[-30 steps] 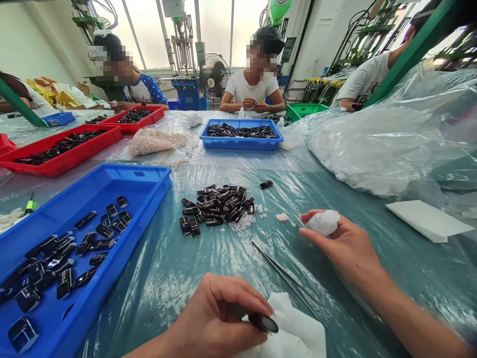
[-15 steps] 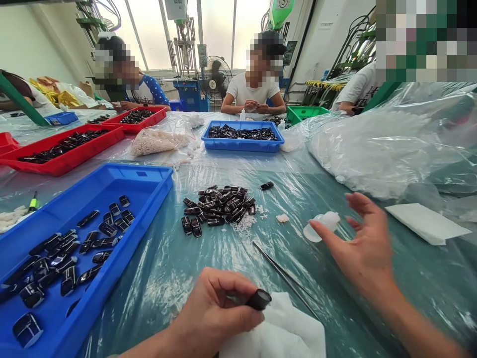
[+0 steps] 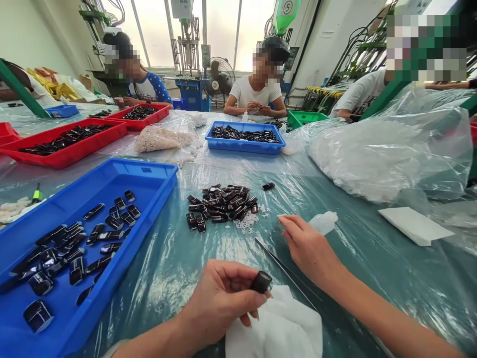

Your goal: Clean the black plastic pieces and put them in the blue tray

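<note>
Grip of the left hand [image 3: 218, 303]: closed, with the thumb and fingers pinching a small black part [image 3: 261, 282]. One end face of the part is turned outward, away from the palm. The part is held above the near edge area of the worktop [image 3: 167, 278], at the upper edge of a white cloth [image 3: 276, 325] as seen from the head camera.

Grip of the right hand [image 3: 311, 246]: fingers extended forward and close together, low over the worktop. The hand hides whatever is beneath it; whether the fingertips have hold of anything cannot be told. A translucent bottle [image 3: 325, 222] lies just beyond the hand, partly covered by it. Tweezers [image 3: 275, 258] lie between the two hands, pointed end forward, rear end near the cloth.

Forward of the hands, a heap of black pieces [image 3: 221, 203] rests directly on the film-covered surface, with white fragments [image 3: 246, 223] scattered at its right edge. One single black piece [image 3: 268, 186] lies apart, to the right of the heap. At left, a large blue tray [image 3: 158, 184] contains loose black pieces, mostly toward its near half. Farther forward stands a smaller blue tray [image 3: 244, 144], filled with black pieces. At right, a folded white sheet [image 3: 415, 225] lies near a large clear bag [image 3: 376, 154] with whitish contents.
</note>
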Demonstrator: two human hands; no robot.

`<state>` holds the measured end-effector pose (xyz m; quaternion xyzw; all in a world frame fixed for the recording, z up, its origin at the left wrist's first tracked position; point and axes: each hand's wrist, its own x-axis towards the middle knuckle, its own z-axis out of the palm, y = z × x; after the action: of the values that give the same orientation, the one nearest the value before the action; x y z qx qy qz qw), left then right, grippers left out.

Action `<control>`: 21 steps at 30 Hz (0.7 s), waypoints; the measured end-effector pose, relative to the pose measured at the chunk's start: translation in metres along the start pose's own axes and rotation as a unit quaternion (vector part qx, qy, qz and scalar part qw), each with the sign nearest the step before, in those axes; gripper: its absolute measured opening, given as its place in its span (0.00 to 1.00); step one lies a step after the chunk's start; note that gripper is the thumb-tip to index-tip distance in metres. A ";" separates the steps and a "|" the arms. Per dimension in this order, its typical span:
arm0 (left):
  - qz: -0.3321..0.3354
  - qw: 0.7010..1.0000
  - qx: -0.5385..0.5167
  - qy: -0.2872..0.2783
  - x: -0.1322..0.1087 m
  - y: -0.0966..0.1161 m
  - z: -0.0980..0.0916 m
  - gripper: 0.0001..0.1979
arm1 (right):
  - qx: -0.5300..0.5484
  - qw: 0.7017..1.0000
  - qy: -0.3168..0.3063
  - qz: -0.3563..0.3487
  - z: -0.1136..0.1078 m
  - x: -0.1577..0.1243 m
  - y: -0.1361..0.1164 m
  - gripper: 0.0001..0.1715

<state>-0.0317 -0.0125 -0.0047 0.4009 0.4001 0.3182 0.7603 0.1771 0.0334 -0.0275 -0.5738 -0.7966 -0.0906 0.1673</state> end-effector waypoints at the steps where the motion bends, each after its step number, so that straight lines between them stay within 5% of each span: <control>1: 0.002 1.000 -0.008 -0.003 0.000 0.000 0.000 0.08 | -0.026 0.999 -0.018 0.000 0.001 0.003 0.000 0.19; 10: -0.005 1.000 -0.019 0.003 -0.001 0.004 0.002 0.08 | -0.158 0.980 -0.120 -0.015 0.006 0.026 -0.006 0.07; 21: -0.024 1.000 -0.015 0.012 0.001 0.003 0.003 0.08 | 0.020 0.996 -0.004 -0.083 -0.005 0.001 -0.008 0.14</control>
<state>-0.0289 -0.0113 -0.0015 0.3762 0.4138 0.3107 0.7686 0.1702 0.0298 -0.0218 -0.5028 -0.8436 -0.0859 0.1675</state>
